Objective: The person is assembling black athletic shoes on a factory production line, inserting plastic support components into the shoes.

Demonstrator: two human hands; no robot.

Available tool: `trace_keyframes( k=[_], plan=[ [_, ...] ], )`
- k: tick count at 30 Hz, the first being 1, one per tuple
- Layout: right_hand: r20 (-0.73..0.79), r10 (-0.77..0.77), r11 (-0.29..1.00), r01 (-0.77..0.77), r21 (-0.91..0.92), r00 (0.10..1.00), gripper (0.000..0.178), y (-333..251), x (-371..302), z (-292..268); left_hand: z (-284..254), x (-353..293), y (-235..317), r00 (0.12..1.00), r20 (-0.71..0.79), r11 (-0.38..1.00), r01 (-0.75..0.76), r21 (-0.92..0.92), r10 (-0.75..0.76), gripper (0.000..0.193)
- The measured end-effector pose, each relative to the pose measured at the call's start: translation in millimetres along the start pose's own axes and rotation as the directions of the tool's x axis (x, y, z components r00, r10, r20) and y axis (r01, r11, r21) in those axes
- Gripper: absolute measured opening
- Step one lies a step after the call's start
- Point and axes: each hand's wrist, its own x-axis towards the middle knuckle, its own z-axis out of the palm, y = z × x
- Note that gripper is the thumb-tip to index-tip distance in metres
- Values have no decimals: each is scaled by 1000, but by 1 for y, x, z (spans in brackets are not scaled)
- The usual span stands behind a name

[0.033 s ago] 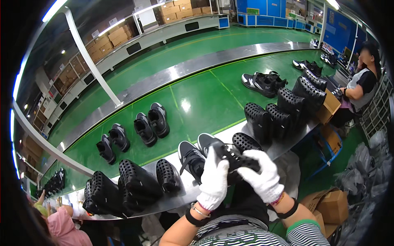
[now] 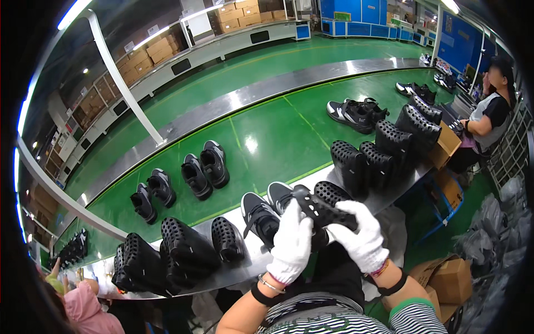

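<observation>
Faces a green conveyor belt (image 2: 261,133), sweeping between 8 and 2 o'clock. Has a metal ledge (image 2: 236,266) along the belt's near side, loaded with tall black hole-patterned shoe forms (image 2: 349,167) at 3 o'clock. Has 2 pairs of grey-and-black sneakers (image 2: 196,177) on the belt near 9 o'clock. Holds a black pale-spotted shoe-shaped piece (image 2: 320,207) at 4 o'clock of the view, clamped by the white-gloved left hand (image 2: 292,244) at the piece's 8 o'clock side and by the right hand (image 2: 361,236) at its 4 o'clock end.
</observation>
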Motion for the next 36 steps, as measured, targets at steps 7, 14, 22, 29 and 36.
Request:
trace_keyframes(
  k=[7, 14, 22, 29, 36],
  plan=[
    [7, -70, 981, 70, -179, 998, 45, 25, -4, -24, 20, 16, -28, 963, 236, 823, -238, 515, 131, 19],
    [203, -107, 938, 166, -303, 973, 42, 1, -2, -36, -5, 30, -27, 923, 375, 648, -232, 725, -90, 13],
    [486, 133, 852, 151, -502, 864, 38, -21, 36, -5, -22, 41, -36, 934, 356, 825, -192, 531, -11, 17],
    [506, 50, 797, 271, -540, 861, 46, 19, 38, 52, -29, 39, -43, 942, 329, 892, -197, 406, 58, 13],
    [543, 161, 816, 199, -543, 824, 74, 16, 55, 37, -36, 35, -45, 931, 360, 901, -202, 383, 55, 13]
  ],
)
